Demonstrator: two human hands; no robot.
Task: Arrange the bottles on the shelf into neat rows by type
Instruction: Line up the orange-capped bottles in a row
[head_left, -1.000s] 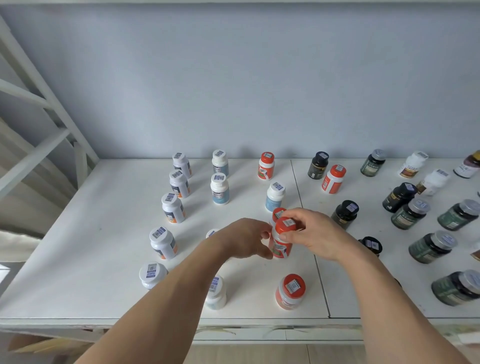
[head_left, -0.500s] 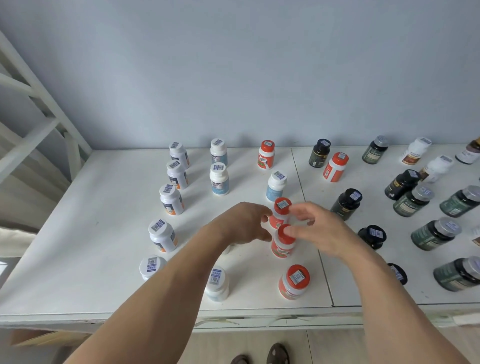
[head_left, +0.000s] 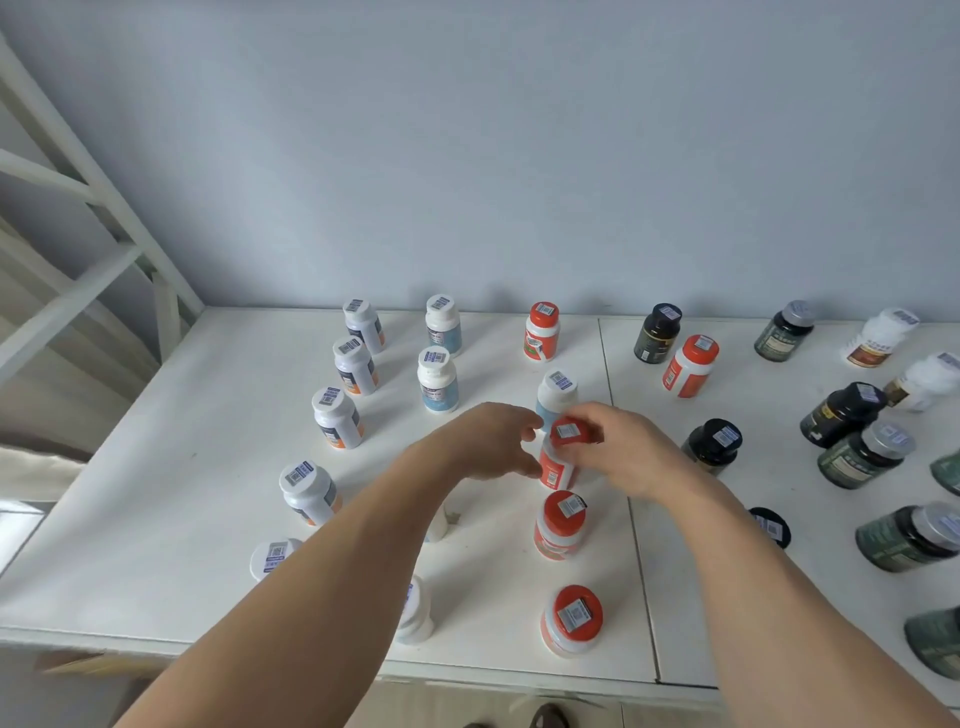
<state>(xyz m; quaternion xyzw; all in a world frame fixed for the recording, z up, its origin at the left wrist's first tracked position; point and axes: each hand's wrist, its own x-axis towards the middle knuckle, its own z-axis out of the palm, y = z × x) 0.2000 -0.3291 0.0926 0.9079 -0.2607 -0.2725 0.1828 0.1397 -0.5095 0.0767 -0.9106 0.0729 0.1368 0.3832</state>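
Observation:
On the white shelf (head_left: 197, 525) a red-capped bottle (head_left: 557, 464) stands mid-way back, and my right hand (head_left: 623, 453) is shut on its cap. My left hand (head_left: 485, 441) is curled beside that bottle with fingertips at its left side and nothing held. In line toward me stand two more red-capped bottles (head_left: 560, 525) (head_left: 570, 621). Others of that kind stand at the back (head_left: 541, 332) and back right (head_left: 690, 366). White bottles with orange labels (head_left: 336, 423) form a column on the left. White bottles with blue labels (head_left: 437, 379) stand beside them, one (head_left: 556, 392) just behind my hands.
Black bottles (head_left: 714, 447) and green silver-capped bottles (head_left: 865, 454) are scattered on the right, with white bottles (head_left: 880, 338) at the far right back. A white slanted frame (head_left: 78, 182) rises on the left. The wall closes the back; the shelf's front edge is near me.
My right hand has left the nearer red-capped bottle standing and now grips the one behind it. My left hand has loosened off that bottle. The camera has tilted down slightly.

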